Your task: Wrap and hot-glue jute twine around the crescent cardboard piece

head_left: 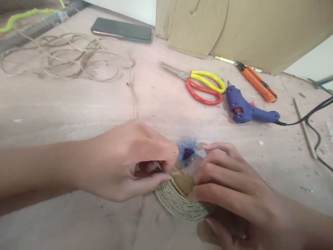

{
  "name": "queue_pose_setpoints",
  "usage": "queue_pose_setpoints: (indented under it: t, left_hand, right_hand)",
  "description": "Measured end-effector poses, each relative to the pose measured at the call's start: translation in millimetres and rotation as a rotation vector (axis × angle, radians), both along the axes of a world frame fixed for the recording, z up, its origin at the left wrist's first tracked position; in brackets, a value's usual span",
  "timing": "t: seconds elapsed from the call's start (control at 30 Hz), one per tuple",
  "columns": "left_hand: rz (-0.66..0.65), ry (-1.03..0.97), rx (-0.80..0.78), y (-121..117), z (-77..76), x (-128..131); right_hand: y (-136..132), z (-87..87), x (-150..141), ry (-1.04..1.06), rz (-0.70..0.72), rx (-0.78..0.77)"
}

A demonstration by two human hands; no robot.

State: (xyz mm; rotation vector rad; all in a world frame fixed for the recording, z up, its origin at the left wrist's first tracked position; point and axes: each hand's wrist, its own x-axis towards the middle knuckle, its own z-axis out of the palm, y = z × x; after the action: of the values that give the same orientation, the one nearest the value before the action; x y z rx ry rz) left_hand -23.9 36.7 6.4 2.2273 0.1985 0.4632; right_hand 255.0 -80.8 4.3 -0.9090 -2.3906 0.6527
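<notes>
Hands, left hand (130, 161) and right hand (229, 180), grip twine-wrapped disc (179, 203), seemingly flat.

A worn pinkish table (78, 111), scratched and flecked with paint, filled the view under soft, even light. Brown cardboard (234, 27) leaned against a white wall (130, 7) at the far edge.

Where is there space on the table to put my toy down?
Bare table lies between the twine loops and the left hand. It is crowded around the scissors, glue gun and orange cutter.
</notes>
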Motion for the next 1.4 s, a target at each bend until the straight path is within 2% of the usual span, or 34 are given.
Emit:
queue_pose_setpoints:
  t: [0.1,0.3,0.53,0.77,0.97,1.2,1.4]
  left_hand:
    - [-0.004,0.012,-0.016,-0.4,0.5,1.1]
    - [0.009,0.016,-0.005,-0.2,-3.0,-0.1]
    - [-0.004,0.016,0.004,-0.6,-3.1,-1.1]
    - [-0.004,0.015,0.011,-0.2,-2.7,1.5]
    - [-0.002,0.021,0.000,0.5,-1.8,3.5]
    - [-0.024,0.035,0.009,1.9,-3.0,1.1]
    - [-0.003,0.003,0.060,3.2,-7.9,1.2]
  right_hand:
    - [4.5,-0.2,3.9,-0.006,0.050,0.026]
    - [2.3,-0.8,3.0,-0.088,0.040,0.121]
    - [-1.5,-1.8,-6.3,-0.088,-0.009,0.327]
    - [2.8,-0.3,-2.9,-0.081,0.037,0.118]
    - [2.9,-3.0,-1.4,-0.031,0.066,0.128]
    - [7.3,0.6,-3.0,-0.010,0.064,0.012]
    - [6.6,-3.3,-2.8,0.000,0.089,0.080]
